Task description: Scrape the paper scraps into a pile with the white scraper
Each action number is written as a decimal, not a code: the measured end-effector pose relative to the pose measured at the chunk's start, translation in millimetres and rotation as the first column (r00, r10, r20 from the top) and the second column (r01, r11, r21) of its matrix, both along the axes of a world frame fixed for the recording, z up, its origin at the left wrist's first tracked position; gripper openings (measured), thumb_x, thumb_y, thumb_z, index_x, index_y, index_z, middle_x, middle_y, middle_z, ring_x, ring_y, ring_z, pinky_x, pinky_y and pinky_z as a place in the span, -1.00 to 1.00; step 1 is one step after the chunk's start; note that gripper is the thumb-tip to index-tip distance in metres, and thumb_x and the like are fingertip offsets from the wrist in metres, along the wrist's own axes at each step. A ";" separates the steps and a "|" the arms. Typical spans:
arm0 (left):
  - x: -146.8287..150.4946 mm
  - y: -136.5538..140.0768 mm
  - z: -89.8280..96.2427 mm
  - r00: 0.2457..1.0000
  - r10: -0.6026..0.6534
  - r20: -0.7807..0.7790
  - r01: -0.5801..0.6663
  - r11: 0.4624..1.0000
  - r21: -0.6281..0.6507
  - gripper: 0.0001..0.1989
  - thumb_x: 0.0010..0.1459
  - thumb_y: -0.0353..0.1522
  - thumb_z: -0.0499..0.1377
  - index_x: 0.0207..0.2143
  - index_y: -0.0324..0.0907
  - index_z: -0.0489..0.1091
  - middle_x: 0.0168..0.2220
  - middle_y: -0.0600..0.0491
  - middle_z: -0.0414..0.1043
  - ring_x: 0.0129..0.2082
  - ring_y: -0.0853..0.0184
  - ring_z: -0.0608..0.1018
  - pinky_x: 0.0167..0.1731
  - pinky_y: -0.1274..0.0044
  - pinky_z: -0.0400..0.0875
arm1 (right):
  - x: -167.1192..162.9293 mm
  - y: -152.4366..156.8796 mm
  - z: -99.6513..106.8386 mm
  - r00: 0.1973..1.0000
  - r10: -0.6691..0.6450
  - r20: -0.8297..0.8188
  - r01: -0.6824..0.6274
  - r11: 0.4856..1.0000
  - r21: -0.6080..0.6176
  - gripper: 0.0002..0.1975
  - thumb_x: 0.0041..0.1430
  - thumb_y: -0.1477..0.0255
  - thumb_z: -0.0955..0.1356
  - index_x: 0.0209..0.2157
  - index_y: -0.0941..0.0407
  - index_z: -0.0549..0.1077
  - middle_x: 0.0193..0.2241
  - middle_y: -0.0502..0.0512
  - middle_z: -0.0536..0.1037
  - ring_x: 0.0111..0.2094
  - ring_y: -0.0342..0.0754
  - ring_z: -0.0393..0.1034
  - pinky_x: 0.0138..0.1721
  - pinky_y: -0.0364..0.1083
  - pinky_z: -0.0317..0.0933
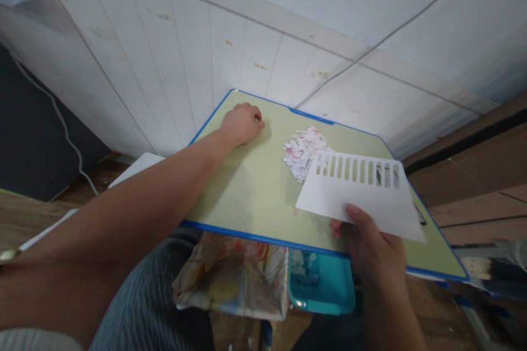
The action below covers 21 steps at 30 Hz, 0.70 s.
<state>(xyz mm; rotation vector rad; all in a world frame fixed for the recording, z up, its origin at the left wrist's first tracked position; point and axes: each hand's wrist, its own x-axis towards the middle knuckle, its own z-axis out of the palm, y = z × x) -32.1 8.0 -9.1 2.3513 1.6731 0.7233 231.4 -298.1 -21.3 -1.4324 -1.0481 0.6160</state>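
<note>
My right hand (376, 244) pinches the near edge of a white sheet (362, 200) with a row of long slots cut along its far side. The sheet is held above the right part of a pale green tabletop (247, 192) with a blue rim. Partly under the sheet's left corner lies a heap of small white and pink pieces (302, 148), perhaps paper. Over at the far left of the table my left hand (242, 122) is closed, fingers curled; a small bit shows at the fingertips, too small to name. A dark object partly shows beneath the sheet's right side.
Below the table's near edge are a patterned cloth (234, 279) and a teal plastic tray (329, 290) with pale bits inside. White panelled wall (164, 49) stands behind the table, with a grey cable (395, 35) running down it. Brown boxes (486, 170) are at right.
</note>
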 end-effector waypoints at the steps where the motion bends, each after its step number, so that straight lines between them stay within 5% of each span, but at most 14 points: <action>1: 0.1 -0.6 0.3 1.000 0.001 0.002 -0.001 1.000 -0.007 -0.66 0.53 -0.29 0.28 0.15 -0.14 0.83 0.31 -0.24 0.76 0.39 -0.12 0.70 0.47 0.13 0.61 | 4.0 1.0 -0.4 0.997 -0.065 0.031 0.065 0.998 0.004 -0.61 0.39 0.10 0.64 -0.42 0.04 0.67 -0.53 0.10 0.69 -0.57 0.06 0.53 -0.48 -0.01 0.46; 9: 0.7 0.9 0.2 1.000 -0.012 0.018 0.012 1.000 0.001 -0.66 0.53 -0.30 0.29 0.14 -0.15 0.84 0.30 -0.25 0.76 0.39 -0.14 0.70 0.49 0.11 0.60 | 14.6 -7.6 1.6 0.978 -0.099 0.181 0.111 0.992 -0.055 -0.57 0.41 0.08 0.62 -0.47 0.00 0.64 -0.54 0.08 0.68 -0.51 0.11 0.58 -0.37 0.06 0.57; 16: 1.0 1.4 -0.2 1.000 -0.006 0.016 0.006 1.000 -0.004 -0.66 0.52 -0.30 0.29 0.15 -0.14 0.83 0.30 -0.25 0.76 0.39 -0.13 0.71 0.46 0.12 0.61 | 16.0 -13.3 -0.2 0.947 0.003 0.321 0.041 0.990 -0.131 -0.57 0.50 0.08 0.60 -0.43 -0.01 0.76 -0.43 0.12 0.81 -0.38 0.17 0.74 -0.07 0.10 0.69; 21: 1.1 3.7 -1.9 1.000 0.002 0.001 -0.002 1.000 0.003 -0.66 0.52 -0.29 0.28 0.14 -0.14 0.83 0.28 -0.26 0.76 0.39 -0.14 0.70 0.46 0.13 0.61 | -5.4 -18.7 1.3 0.947 0.157 0.281 -0.112 0.979 -0.170 -0.53 0.55 0.09 0.58 -0.48 -0.03 0.69 -0.46 0.12 0.78 -0.36 0.18 0.75 -0.10 0.08 0.69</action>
